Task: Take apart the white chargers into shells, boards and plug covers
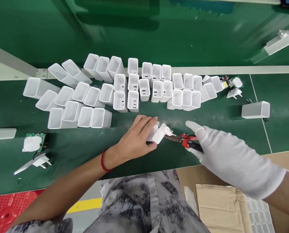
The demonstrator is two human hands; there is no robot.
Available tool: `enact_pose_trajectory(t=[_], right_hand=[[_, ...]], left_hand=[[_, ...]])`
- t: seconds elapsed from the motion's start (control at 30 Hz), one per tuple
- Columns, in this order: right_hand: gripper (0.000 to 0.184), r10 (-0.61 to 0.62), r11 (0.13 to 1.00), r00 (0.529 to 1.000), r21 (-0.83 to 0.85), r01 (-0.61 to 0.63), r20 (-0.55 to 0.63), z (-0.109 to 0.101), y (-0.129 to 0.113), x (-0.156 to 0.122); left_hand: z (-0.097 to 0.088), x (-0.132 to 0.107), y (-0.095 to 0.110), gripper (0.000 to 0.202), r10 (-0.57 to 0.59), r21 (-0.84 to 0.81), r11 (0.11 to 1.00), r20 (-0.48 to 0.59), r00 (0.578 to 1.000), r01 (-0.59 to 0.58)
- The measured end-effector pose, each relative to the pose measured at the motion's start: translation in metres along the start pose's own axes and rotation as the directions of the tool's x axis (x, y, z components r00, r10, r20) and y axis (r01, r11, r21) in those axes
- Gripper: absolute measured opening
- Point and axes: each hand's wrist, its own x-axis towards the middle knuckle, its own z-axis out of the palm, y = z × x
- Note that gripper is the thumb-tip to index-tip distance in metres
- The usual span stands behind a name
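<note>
My bare left hand [140, 137], a red bracelet at its wrist, is closed around a white plug charger [159, 133] just above the green bench. The charger's end cover with the plug pins is tilted off toward the right, and most of its body is hidden under my fingers. In a white glove, my right hand [207, 142] grips pliers [191, 141] with red and black handles. Their dark jaws point left and reach the charger's end cover; whether they bite on it I cannot tell. Beyond my hands stand several open white housings [119, 101].
A circuit board [33, 143] with a plug cover lies at the left, another board [233, 82] at the far right. One white housing [256, 110] lies on the right side. Below the bench edge is a cardboard box [219, 207].
</note>
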Motion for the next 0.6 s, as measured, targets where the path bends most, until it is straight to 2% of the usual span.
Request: enact_pose_trajectory(t=[0.07, 0.13, 0.2, 0.33, 0.4, 0.5, 0.6], right_hand=[[0.034, -0.040, 0.996, 0.996, -0.079, 0.047, 0.085, 0.001, 0.000, 0.007], [0.025, -0.051, 0.995, 0.979, -0.074, 0.067, 0.197, 0.003, 0.000, 0.015], [0.022, -0.021, 0.999, 0.964, -0.033, 0.031, 0.265, 0.005, 0.000, 0.022], [0.021, 0.074, 0.995, 0.928, 0.030, -0.091, 0.365, 0.004, 0.011, 0.029], [0.018, 0.145, 0.982, 0.887, 0.043, -0.182, 0.439, -0.001, 0.022, 0.029], [0.015, 0.218, 0.959, 0.829, 0.047, -0.281, 0.515, -0.010, 0.040, 0.022], [0.014, 0.182, 0.965, 0.840, 0.071, -0.252, 0.511, -0.016, 0.051, 0.014]], left_hand=[[0.003, 0.001, 0.000, 0.071, 0.005, 0.037, 0.999, 0.076, 0.997, -0.008], [0.004, 0.005, -0.002, 0.071, 0.005, 0.082, 0.996, 0.142, 0.990, -0.017], [0.004, 0.012, -0.005, 0.066, 0.011, 0.147, 0.988, 0.199, 0.980, -0.041], [0.003, 0.026, -0.015, 0.038, 0.000, 0.228, 0.970, 0.324, 0.946, -0.078], [0.004, 0.029, -0.021, 0.032, -0.023, 0.237, 0.970, 0.311, 0.950, -0.054], [0.005, 0.028, -0.025, 0.033, -0.055, 0.228, 0.974, 0.217, 0.975, 0.004], [0.002, 0.029, -0.025, 0.036, -0.066, 0.156, 0.987, 0.176, 0.982, 0.038]])
